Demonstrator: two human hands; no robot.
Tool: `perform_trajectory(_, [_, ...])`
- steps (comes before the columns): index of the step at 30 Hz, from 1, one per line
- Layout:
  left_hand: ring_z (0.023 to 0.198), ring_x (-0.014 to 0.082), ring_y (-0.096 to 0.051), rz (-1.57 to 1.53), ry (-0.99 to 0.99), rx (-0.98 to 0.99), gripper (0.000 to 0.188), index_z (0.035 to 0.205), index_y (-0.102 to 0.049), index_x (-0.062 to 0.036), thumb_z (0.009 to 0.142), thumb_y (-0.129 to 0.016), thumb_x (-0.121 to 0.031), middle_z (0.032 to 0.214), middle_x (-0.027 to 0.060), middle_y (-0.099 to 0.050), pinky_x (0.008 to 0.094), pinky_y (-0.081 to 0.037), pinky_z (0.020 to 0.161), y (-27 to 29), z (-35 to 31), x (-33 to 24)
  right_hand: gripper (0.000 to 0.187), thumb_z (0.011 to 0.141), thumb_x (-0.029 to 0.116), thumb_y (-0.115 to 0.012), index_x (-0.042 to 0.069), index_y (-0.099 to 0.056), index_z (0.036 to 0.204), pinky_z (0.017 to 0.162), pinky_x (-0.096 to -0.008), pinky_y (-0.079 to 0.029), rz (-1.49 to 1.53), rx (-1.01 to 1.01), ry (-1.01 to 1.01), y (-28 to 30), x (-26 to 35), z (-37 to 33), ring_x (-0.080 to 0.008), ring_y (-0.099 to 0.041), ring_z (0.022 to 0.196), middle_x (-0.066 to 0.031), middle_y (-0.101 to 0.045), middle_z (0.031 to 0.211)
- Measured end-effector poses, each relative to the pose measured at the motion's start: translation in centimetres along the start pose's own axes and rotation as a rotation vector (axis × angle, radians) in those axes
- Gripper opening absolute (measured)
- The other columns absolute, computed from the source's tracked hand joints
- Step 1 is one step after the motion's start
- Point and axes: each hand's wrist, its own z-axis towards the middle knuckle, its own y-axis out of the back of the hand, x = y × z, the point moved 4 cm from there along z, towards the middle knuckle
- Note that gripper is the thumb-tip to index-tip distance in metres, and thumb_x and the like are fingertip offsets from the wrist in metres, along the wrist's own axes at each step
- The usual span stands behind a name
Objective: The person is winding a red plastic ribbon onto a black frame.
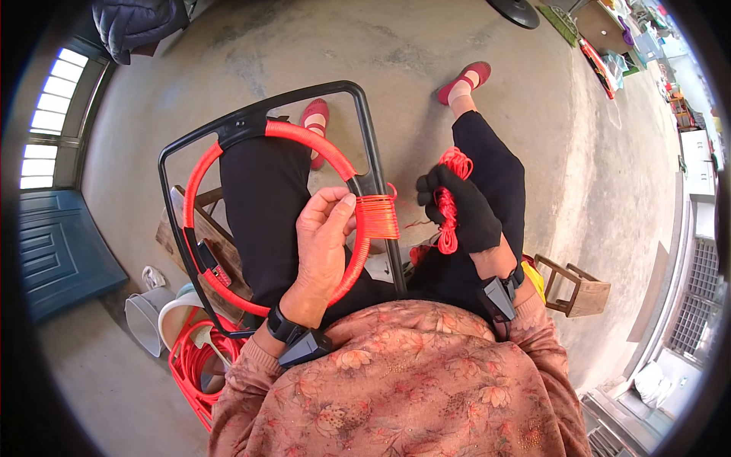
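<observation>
My floral top's [381,381] closest, then the frame [371,141] over my left thigh [257,221]: probably light, stiff, best held by its bare bars [293,93]. My right hand's [466,213] clamped round soft-looking red cord [447,225]; left hand's [321,232] fingertips are together by the wrapping [378,217], can't tell if gripping.

a hand could pass between the black frame's [368,129] right edge and the gloved right hand [474,215]. a gap also opens inside the frame's upper right corner, outside the red-wrapped ring [312,139]. below that corner, cord windings [377,218] close the way, and the left hand [324,230] obstructs the ring's right side.
</observation>
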Motion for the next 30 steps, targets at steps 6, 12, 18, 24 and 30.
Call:
perform_trajectory(6, [0.076, 0.0046, -0.058, 0.025, 0.009, 0.005, 0.010, 0.102, -0.059, -0.0055, 0.093, -0.060, -0.009, 0.088, -0.0009, -0.062, 0.0191, -0.047, 0.067, -0.2, -0.1, 0.1, 0.030, 0.096, 0.035, -0.053, 0.005, -0.058, 0.098, 0.050, -0.0222, -0.039, -0.389, 0.303, -0.171, -1.0, -1.9, 0.8, -0.0091, -0.053, 0.058, -0.0015, -0.057, 0.071])
perform_trajectory(12, [0.076, 0.0058, -0.060, 0.021, 0.024, -0.002, 0.014, 0.105, -0.058, -0.0043, 0.092, -0.061, -0.010, 0.089, 0.0007, -0.063, 0.0195, -0.047, 0.066, -0.7, -0.2, 0.0, 0.026, 0.096, 0.030, -0.053, 0.004, -0.058, 0.092, 0.059, -0.0247, -0.044, -0.148, 0.228, -0.140, 1.5, -0.3, -0.4, -0.0158, -0.061, 0.075, -0.0116, -0.066, 0.093])
perform_trajectory(18, [0.085, 0.0147, -0.067, 0.255, 0.250, 0.268, 0.024, 0.115, -0.054, -0.0024, 0.094, -0.059, -0.013, 0.100, 0.0086, -0.068, 0.0241, -0.050, 0.064, -2.4, -1.2, 0.5, 0.024, 0.097, 0.032, -0.053, 0.009, -0.054, 0.092, 0.053, -0.0248, -0.043, 0.316, 0.039, 0.003, -1.5, 0.0, 0.3, -0.0212, -0.060, 0.084, -0.0107, -0.062, 0.096])
perform_trajectory(24, [0.082, 0.0207, -0.069, 0.283, 0.273, 0.301, 0.030, 0.117, -0.052, 0.0007, 0.092, -0.061, -0.015, 0.097, 0.0145, -0.068, 0.0264, -0.051, 0.065, -2.2, -1.3, 0.9, 0.023, 0.097, 0.029, -0.052, 0.011, -0.049, 0.085, 0.048, -0.0219, -0.035, 0.424, 0.378, 0.006, -0.6, -1.2, 2.0, -0.0129, -0.049, 0.061, 0.0009, -0.047, 0.069])
perform_trajectory(30, [0.083, 0.0208, -0.069, 0.259, 0.272, 0.333, 0.027, 0.111, -0.053, 0.0003, 0.092, -0.061, -0.016, 0.097, 0.0151, -0.068, 0.0257, -0.051, 0.063, -2.5, -1.8, 1.1, 0.023, 0.092, 0.028, -0.057, 0.008, -0.054, 0.080, 0.049, -0.0232, -0.038, -0.320, 0.187, 0.005, -2.9, -0.1, 0.1, -0.0085, -0.046, 0.053, 0.0014, -0.050, 0.063])
